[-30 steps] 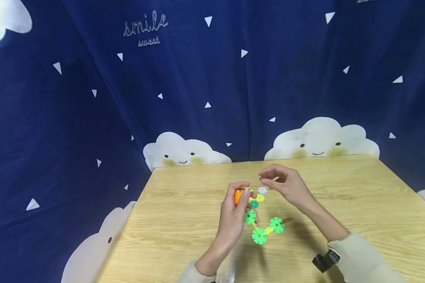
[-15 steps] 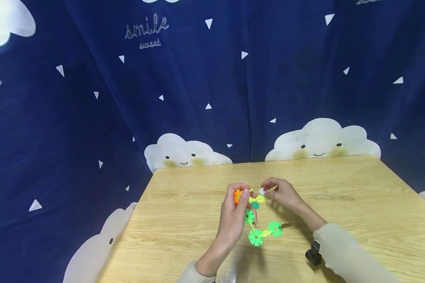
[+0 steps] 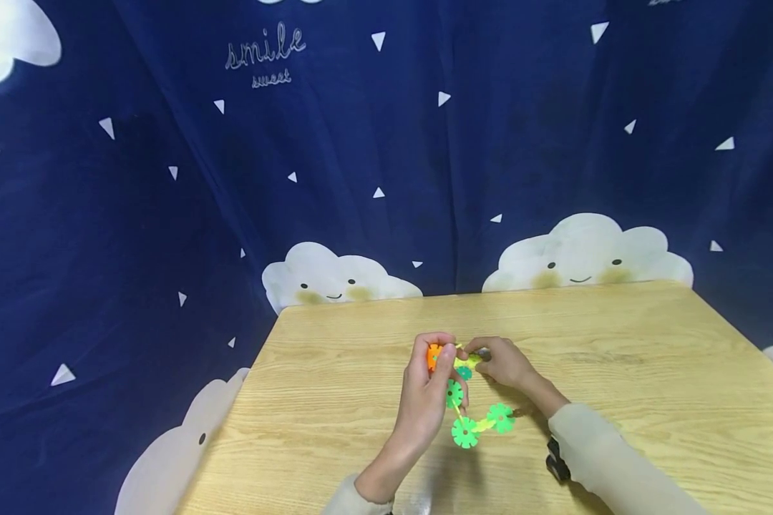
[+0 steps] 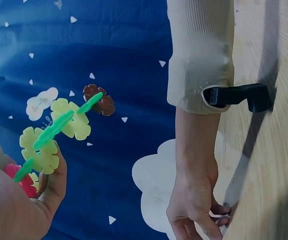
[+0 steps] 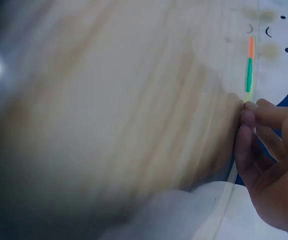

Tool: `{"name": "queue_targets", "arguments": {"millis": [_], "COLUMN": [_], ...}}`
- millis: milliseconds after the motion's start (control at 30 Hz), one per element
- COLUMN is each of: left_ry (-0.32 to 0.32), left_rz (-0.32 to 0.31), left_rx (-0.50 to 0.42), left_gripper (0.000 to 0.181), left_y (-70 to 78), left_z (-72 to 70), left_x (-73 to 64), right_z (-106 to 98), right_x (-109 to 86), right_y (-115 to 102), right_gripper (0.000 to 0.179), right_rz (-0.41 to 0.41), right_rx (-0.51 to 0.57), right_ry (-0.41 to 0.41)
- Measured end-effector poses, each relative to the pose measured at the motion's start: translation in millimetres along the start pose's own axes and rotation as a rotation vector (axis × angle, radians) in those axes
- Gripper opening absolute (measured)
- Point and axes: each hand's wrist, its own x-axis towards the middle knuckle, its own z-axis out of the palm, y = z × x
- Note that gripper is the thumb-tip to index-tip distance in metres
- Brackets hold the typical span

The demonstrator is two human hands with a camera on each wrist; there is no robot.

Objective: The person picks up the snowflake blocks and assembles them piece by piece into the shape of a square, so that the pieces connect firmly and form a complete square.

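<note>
My left hand [image 3: 421, 400] grips one end of a chain of interlocking flower-shaped plastic discs, held above the table. Bright green discs [image 3: 465, 433] show along it in the head view, joined by yellow ones. In the left wrist view, a red disc [image 4: 21, 181] sits in the palm and a brown disc [image 4: 99, 99] forms the free end. My right hand [image 3: 505, 361] reaches down to loose discs, fingertips pinching at a yellow disc [image 3: 472, 360]. A teal disc [image 3: 464, 373] lies beside its thumb. An orange disc [image 3: 434, 356] shows between my left thumb and fingers.
The wooden table [image 3: 618, 357] extends around both hands, backed by a dark blue curtain [image 3: 361, 143] with clouds and triangles. A black wrist device [image 3: 557, 461] sticks out from the right sleeve [image 3: 602, 450].
My right hand has come down from above the table to the loose discs, then leftward to the yellow one. The white disc there is now hidden. My left hand has barely moved.
</note>
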Motion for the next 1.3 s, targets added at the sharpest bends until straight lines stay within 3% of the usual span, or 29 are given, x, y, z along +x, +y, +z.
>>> {"name": "queue_targets", "arguments": {"millis": [133, 633, 900, 1133, 1300], "left_ry": [0.003, -0.018, -0.022, -0.026, -0.037], "left_rz": [0.004, 0.007, -0.004, 0.004, 0.012], "left_rx": [-0.003, 0.003, -0.002, -0.002, -0.002], "left_gripper": [0.028, 0.028, 0.030, 0.032, 0.032], "left_y": [-0.1, 0.3, 0.5, 0.8, 0.7], "left_z": [0.4, 0.5, 1.0, 1.8, 3.2], "left_x": [0.2, 0.1, -0.2, 0.3, 1.0], "right_z": [0, -6, -12, -34, -54], "right_x": [-1.6, -7.5, -15.3, -27.5, -37.2], "right_y": [-5, -4, -4, -21, -45], "right_gripper": [0.036, 0.037, 0.025, 0.014, 0.005], "right_rz": [-0.039, -0.008, -0.060, -0.055, -0.018], "right_rx": [-0.096, -0.159, -0.168, 0.048, 0.198], "right_ry": [0.023, 0.009, 0.025, -0.059, 0.032]}}
